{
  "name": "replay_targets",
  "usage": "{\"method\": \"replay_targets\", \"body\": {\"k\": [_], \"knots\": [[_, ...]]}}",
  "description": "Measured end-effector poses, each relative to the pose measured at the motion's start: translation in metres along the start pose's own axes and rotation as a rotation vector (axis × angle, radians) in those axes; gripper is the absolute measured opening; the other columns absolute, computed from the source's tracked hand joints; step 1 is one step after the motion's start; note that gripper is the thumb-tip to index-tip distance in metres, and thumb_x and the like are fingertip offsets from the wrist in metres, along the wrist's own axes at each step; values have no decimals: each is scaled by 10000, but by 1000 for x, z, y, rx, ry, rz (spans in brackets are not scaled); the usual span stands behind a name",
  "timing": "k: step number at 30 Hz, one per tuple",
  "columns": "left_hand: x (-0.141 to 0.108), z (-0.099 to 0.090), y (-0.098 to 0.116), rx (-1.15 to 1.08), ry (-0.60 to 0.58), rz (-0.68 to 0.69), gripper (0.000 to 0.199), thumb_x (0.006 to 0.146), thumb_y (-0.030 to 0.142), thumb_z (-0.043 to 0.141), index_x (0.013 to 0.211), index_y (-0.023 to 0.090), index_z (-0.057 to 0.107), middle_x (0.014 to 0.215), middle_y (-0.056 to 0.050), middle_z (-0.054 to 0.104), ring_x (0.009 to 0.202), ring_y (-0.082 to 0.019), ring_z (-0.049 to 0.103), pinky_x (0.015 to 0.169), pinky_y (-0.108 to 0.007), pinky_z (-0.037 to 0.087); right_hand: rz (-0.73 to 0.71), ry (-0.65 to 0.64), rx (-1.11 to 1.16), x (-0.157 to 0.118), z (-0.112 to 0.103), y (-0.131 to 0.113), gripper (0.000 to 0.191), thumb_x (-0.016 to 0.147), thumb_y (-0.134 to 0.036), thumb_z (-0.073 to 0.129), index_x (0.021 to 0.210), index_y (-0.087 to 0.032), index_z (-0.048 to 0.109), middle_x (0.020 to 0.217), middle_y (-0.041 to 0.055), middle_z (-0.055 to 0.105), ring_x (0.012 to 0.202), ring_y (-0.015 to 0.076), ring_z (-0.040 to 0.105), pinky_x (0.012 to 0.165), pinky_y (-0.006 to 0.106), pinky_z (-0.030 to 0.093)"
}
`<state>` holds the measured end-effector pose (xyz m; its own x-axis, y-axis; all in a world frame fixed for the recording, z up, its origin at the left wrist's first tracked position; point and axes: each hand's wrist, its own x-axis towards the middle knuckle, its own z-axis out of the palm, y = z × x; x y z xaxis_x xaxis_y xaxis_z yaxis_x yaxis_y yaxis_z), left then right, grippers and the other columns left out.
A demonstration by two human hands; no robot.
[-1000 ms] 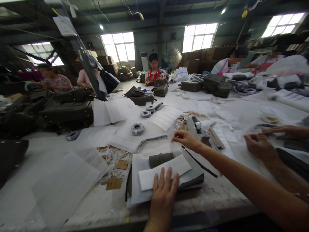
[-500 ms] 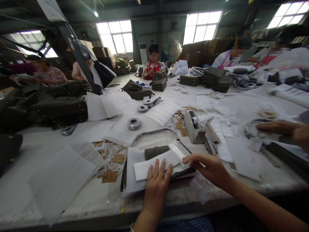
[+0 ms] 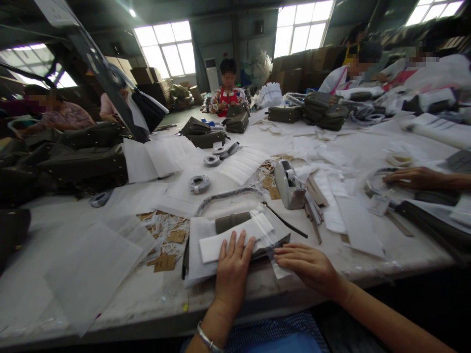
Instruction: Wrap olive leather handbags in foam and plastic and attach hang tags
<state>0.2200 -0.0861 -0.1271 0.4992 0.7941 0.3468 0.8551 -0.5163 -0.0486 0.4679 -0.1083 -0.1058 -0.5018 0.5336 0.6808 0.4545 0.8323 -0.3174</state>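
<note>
A dark olive handbag lies at the table's front edge, mostly covered by a white foam sheet. Its handle, in clear wrap, arches out behind. Across the bag rests a folded white foam strip, partly over a rolled olive piece. My left hand presses flat on this strip, fingers a little apart. A strip of clear film runs over the strip's right end and down the bag's front. My right hand lies with fingers outstretched at the film's lower part. A dark thin strap sticks out to the right.
A grey tape dispenser stands behind the bag. Brown hang tags and loose foam sheets lie leftward. On the right, a co-worker's hand touches a wrapped handle. A slanted metal post rises at the left, near stacked bags.
My right hand has moved from the foam strip's right end down toward the bag's front edge, fingers now straightened. The clear film now runs down there. My left hand stays on the strip.
</note>
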Motion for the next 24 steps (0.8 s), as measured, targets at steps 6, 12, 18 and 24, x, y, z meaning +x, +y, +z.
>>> {"method": "replay_targets", "body": {"k": [6,12,18,24], "knots": [[6,-27,5,-131,-175,-24,796,859,119,596,1540,357,259,1594,-59,345,1475,-327,276,1173,-563,303,-106,-46,-62,-8,1,11,258,986,-114,498,1176,-170,663,1055,70,772,1132,150,672,1042,318,515],[22,-39,23,-165,-173,-123,804,791,566,714,1490,327,397,1455,-150,519,1371,-415,425,1086,-649,358,-162,-84,-82,-14,1,17,321,975,-116,528,1277,-158,627,1115,91,754,1161,165,655,1055,353,515],[22,-15,37,-77,37,-172,505,926,461,578,1416,364,507,1518,-118,456,1364,-397,442,1053,-655,399,-190,-94,-123,-16,0,19,325,975,-89,511,1272,-139,631,1148,90,743,1178,177,647,1061,366,517],[16,-5,38,-96,84,-144,487,940,420,570,1417,344,506,1478,-11,504,1411,-395,377,1104,-695,319,-210,-91,-153,-17,2,15,276,960,-63,511,1185,-94,668,1130,109,747,1146,190,667,1065,372,513]]}}
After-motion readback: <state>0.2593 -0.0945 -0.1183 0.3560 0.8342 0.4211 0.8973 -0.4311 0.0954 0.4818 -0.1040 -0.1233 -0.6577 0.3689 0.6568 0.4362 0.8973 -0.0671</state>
